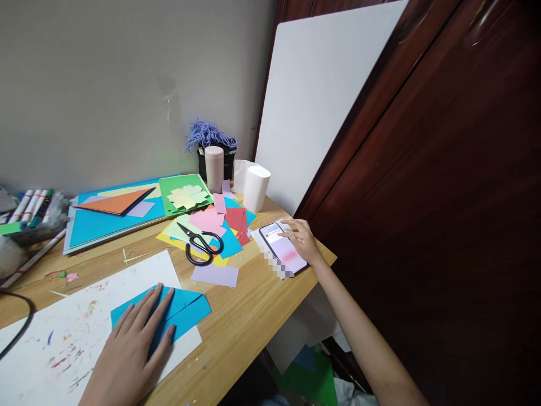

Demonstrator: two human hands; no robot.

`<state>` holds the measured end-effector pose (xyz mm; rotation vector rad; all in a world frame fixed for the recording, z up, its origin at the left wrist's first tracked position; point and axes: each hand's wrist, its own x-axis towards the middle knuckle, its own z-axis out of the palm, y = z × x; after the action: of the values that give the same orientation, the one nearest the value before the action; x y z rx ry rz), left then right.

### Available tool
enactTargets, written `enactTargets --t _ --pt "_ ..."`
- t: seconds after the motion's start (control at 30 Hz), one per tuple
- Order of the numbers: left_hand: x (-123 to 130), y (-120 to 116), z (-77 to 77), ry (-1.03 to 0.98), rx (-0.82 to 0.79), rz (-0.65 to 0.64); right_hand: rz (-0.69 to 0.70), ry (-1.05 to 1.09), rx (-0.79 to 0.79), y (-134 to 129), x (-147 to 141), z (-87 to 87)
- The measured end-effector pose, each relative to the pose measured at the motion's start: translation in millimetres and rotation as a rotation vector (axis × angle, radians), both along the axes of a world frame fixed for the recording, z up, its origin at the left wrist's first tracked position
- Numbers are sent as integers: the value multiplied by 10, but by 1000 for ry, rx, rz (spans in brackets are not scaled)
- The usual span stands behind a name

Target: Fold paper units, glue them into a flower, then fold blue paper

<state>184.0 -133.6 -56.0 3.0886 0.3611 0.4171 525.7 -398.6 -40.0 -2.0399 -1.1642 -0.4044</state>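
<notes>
My left hand lies flat, fingers stretched, on a folded piece of blue paper. Under that paper is a white sheet marked with coloured strokes. Over at the right edge of the table, my right hand reaches across a smartphone with its screen lit. Its fingers are extended over the upper part of the screen, and the hand holds nothing. Black-handled scissors rest on coloured paper scraps between my hands.
Behind lie a blue sheet, an orange folded paper and a green sheet. A beige bottle and a white container stand at the back. Markers fill the left side. A wooden cabinet borders the right.
</notes>
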Motion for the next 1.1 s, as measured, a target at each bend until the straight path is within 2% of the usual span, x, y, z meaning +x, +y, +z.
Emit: enactTargets --t 1.1 --pt "-7 8 -27 15 37 3 -11 -7 17 4 -9 11"
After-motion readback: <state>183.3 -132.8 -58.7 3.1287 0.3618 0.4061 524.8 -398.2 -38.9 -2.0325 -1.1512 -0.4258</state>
